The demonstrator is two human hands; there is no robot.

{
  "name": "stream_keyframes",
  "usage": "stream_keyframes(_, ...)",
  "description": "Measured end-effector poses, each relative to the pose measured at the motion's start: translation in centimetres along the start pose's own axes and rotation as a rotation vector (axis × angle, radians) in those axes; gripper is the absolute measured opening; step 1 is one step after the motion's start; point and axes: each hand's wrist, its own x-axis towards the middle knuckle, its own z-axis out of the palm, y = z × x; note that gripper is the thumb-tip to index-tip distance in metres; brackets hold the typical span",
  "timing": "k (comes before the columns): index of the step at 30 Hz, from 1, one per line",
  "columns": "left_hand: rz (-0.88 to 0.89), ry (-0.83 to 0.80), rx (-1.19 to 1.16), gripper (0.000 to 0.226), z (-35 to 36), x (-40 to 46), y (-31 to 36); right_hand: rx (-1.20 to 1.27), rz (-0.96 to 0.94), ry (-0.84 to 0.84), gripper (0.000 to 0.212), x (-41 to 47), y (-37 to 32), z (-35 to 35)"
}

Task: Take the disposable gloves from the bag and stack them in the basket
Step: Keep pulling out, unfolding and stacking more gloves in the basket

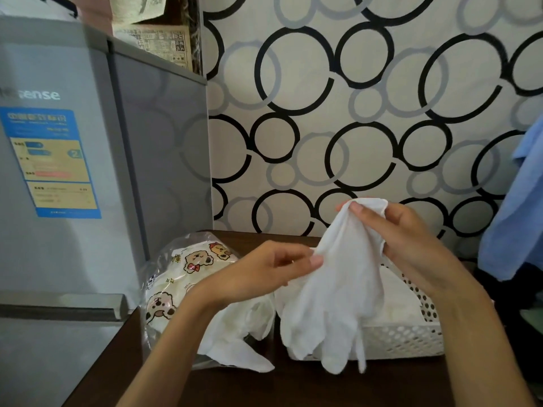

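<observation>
While both hands lift one white glove point(338, 277) above the basket point(411, 336), the right hand point(411, 239) pinches its cuff and the left hand point(264, 271) pinches its edge — apparently to flatten it for stacking. Left of them, the bag point(182, 277) spills more gloves point(235, 333) onto the surface point(293, 386).

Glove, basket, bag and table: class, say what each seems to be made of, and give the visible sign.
Glove: thin white plastic film, probably; limp, crinkled, faintly see-through.
Basket: rigid off-white plastic, it seems; walls pierced with even round holes.
Bag: clear glossy plastic film with printed cartoon bears.
Table: dark brown, smooth, likely wood or laminate; grain not visible.
</observation>
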Motion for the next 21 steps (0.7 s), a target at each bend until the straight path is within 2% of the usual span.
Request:
stream_keyframes(2, -0.004, 0.032, 0.021, 0.033, 0.1, 0.1, -0.4, -0.064, -0.003, 0.086, 0.020, -0.2, -0.2, -0.3)
stream_keyframes(4, -0.004, 0.074, 0.005, 0.040, 0.1, 0.3, -0.4, -0.128, 0.007, 0.177, 0.020, -0.4, -0.3, -1.1)
stream_keyframes(9, 0.031, 0.185, 0.000, 0.053, 0.8, 1.1, -0.5, -0.203, 0.023, 0.234, 0.016, -0.7, 0.2, -3.1)
stream_keyframes(14, -0.023, 0.346, -0.032, 0.033, 1.4, 2.6, -0.8, -0.280, -0.067, 0.267, 0.040, -0.3, 1.9, -4.6)
stream_keyframes(17, -0.021, 0.541, -0.080, 0.025, 1.7, 3.2, -0.7, -0.384, -0.227, 0.386, 0.037, 0.4, 2.6, -3.8)
stream_keyframes(19, 0.005, 0.752, -0.147, 0.025, 2.2, 3.2, -0.4, -0.386, -0.331, 0.437, 0.030, 0.4, 2.5, -2.1)
stream_keyframes(21, 0.047, 0.952, -0.179, 0.030, 2.6, 3.0, 0.0, -0.375, -0.413, 0.436, 0.034, 0.3, 2.2, -0.4)
